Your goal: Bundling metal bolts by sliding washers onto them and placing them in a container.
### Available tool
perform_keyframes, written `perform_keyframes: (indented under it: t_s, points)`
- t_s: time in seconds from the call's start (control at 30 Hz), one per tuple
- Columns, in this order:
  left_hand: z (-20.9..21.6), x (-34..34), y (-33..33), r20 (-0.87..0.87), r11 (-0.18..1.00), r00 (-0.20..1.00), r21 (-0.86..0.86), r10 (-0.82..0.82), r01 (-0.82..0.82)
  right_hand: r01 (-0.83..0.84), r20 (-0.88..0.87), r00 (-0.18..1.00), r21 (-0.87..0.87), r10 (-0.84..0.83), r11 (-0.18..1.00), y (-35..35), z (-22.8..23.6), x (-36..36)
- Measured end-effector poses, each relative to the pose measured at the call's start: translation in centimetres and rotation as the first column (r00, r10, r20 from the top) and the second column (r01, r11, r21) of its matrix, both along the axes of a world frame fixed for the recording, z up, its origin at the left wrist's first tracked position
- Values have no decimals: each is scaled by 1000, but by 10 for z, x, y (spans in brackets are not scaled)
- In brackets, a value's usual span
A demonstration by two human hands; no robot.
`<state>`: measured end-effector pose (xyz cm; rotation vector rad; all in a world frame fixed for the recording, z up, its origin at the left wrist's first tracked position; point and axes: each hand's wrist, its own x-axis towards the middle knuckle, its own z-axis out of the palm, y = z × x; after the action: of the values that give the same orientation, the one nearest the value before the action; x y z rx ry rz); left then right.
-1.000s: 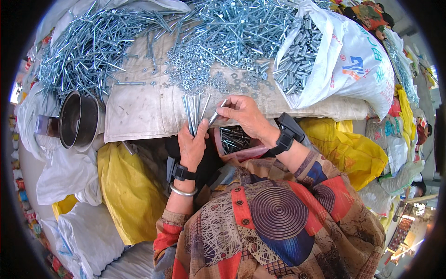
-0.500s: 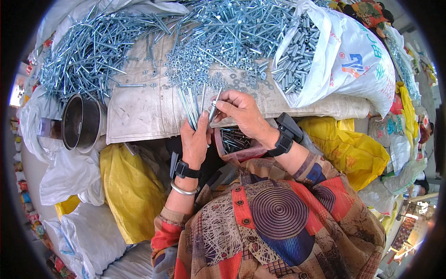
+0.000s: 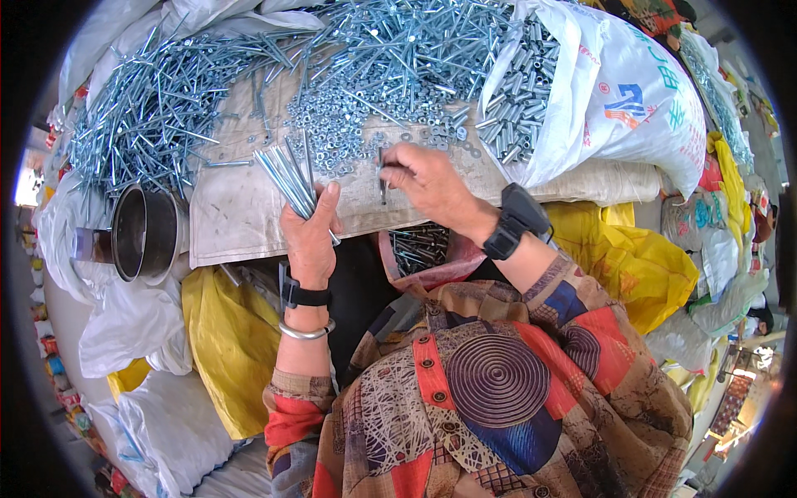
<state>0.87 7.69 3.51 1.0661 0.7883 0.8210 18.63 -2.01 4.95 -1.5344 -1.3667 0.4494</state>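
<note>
My left hand (image 3: 310, 239) is closed around a bundle of long silvery bolts (image 3: 286, 178), which fan out up and to the left over the cloth's front part. My right hand (image 3: 436, 189) pinches a single bolt (image 3: 383, 177), held upright above the cloth; it looks thicker at its lower end, perhaps with a sleeve on it. Just beyond both hands lie many loose nuts (image 3: 328, 124). Flat washers (image 3: 440, 137) are scattered past my right fingers. Below that hand, a pinkish container (image 3: 452, 274) holds dark finished-looking bolts (image 3: 418, 249).
Heaps of long bolts (image 3: 149, 108) cover the back and left. A white woven sack (image 3: 639, 116) at the right spills metal sleeves (image 3: 519, 104). A dark round pot (image 3: 148, 232) stands left of the cloth (image 3: 224, 220). Yellow sacks (image 3: 228, 349) lie below.
My hands have moved apart. The left one went left with its bundle of bolts, while the right one still pinches a single bolt, now held clear of the bundle.
</note>
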Motion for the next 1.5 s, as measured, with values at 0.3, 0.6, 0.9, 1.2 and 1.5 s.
perform_keyframes:
  t_s: [0.3, 0.6, 0.9, 1.2, 1.5]
  points:
    - [39, 19, 1, -237, 922, 953, 289, -191, 256, -71, 71, 995, 19, 69, 997, 0, -14, -17]
    - [38, 31, -1, -214, 857, 970, 470, -119, 209, 141, 265, 956, -24, -129, 990, 14, -16, -18]
    - [38, 28, 3, -315, 840, 938, 463, -143, 283, 46, -39, 998, 101, -43, 994, 0, -20, -23]
    - [40, 34, 0, -300, 821, 947, 507, -117, 263, 127, -319, 942, 57, -103, 990, -2, -27, -16]
    - [39, 34, 0, -335, 834, 936, 481, -110, 271, 149, -519, 838, -79, -168, 986, -1, -25, -13]
